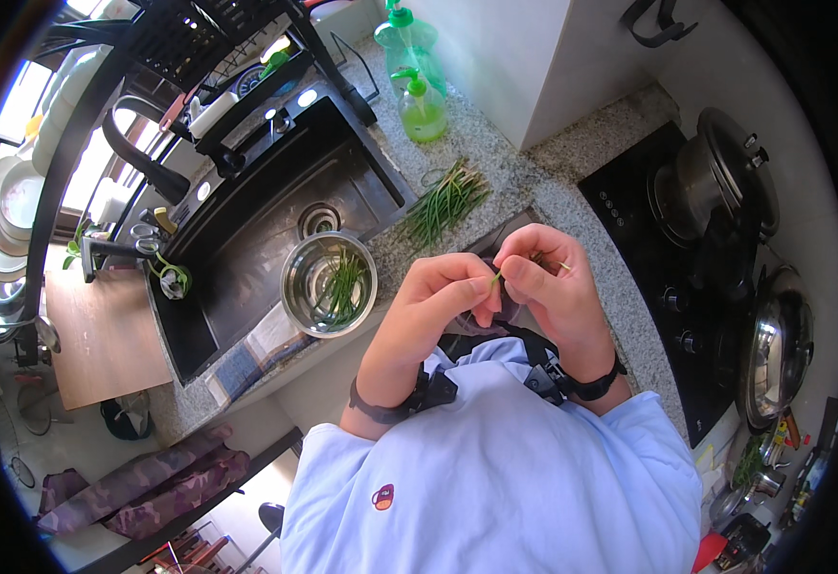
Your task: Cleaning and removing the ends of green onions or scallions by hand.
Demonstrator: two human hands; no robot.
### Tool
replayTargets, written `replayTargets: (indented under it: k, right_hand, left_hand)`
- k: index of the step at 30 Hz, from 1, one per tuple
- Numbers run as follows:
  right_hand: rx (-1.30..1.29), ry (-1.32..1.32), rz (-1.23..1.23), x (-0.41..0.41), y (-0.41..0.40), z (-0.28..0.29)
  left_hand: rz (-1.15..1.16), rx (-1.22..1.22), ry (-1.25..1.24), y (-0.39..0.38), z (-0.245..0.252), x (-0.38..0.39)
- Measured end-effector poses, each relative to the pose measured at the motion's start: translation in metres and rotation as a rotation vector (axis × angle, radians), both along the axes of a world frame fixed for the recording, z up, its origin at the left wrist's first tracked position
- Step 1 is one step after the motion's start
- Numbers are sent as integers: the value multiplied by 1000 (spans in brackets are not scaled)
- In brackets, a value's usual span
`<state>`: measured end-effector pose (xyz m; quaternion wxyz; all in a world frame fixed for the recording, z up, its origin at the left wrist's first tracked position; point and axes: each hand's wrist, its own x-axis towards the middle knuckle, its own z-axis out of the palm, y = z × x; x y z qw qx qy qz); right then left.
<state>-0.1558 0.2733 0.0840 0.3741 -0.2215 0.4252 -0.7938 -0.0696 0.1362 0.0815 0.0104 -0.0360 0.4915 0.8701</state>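
Observation:
My left hand point(447, 290) pinches a thin green stalk point(496, 275) between thumb and fingertips. Close beside it, my right hand point(544, 269) pinches the same stalk, and a pale stalk end pokes out past its fingers. Both hands are in front of my chest, over a bin-like opening with a dark, purplish lining that they partly hide. A bunch of thin green stalks with pale root ends point(444, 203) lies on the speckled stone counter point(494, 176). More green stalks point(345, 287) rest inside a round steel bowl point(297, 287) at the near edge of the sink.
The black sink point(261, 208) with its dark faucet point(149, 161) is at the left. Beyond the bunch stand green pump bottles point(424, 118). A black cooktop point(648, 208) with a steel pot point(706, 172) is at the right. A checked cloth point(257, 353) and wooden board point(106, 337) lie left.

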Motion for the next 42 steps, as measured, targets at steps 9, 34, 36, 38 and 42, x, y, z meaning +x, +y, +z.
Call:
replayTargets:
  k: [9, 34, 36, 38, 42]
  right_hand:
    - [39, -75, -128, -2, 5, -5]
    - [8, -161, -194, -2, 2, -8]
    - [40, -196, -144, -4, 1, -11]
    - [50, -215, -110, -3, -2, -14]
    - [152, -221, 14, -3, -7, -21]
  left_hand:
    - [-28, 15, 0, 0, -3, 1]
    - [83, 37, 16, 2, -4, -5]
    - [185, 174, 71, -2, -7, -12]
    - [289, 285, 22, -6, -3, -14]
    - [411, 560, 11, -17, 4, -21]
